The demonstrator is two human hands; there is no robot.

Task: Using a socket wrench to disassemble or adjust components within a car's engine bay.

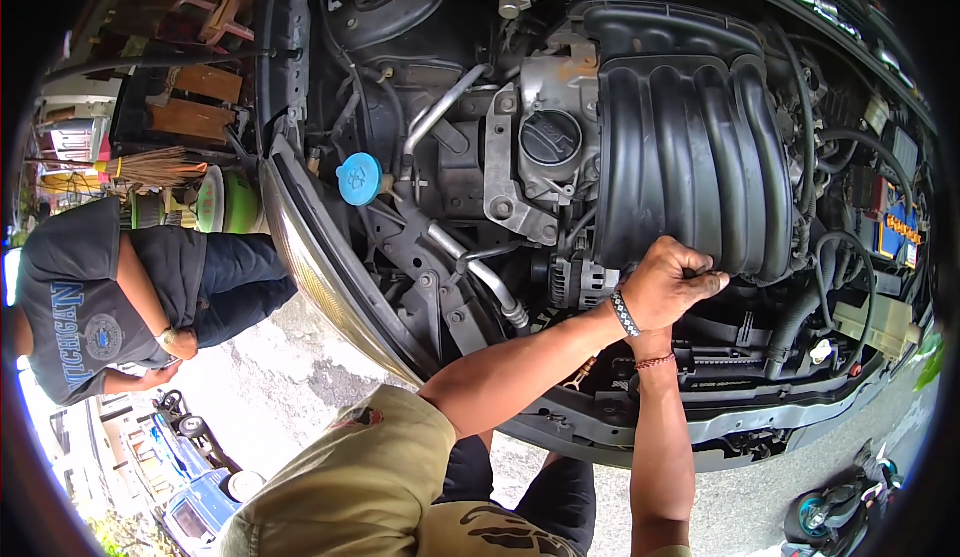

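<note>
At the front lower edge of the ribbed black intake manifold [690, 157], my left hand [668, 285] is closed, with its fingers curled. What it grips, if anything, I cannot make out. My right hand [654, 341] reaches in beneath the left one; only the area by its wrist shows, and its fingers are hidden. The two wrists cross close together. Just left of my hands sits the alternator [585, 282]. A black oil filler cap [550, 137] is seated on the engine, left of the manifold.
A blue reservoir cap [360, 179] stands out at the left of the engine bay. Hoses and a battery with an orange-and-blue label [898, 235] are at the right. Beyond the headlight [310, 257], a person in a dark T-shirt [75, 297] stands. A motorcycle [840, 507] is at the lower right.
</note>
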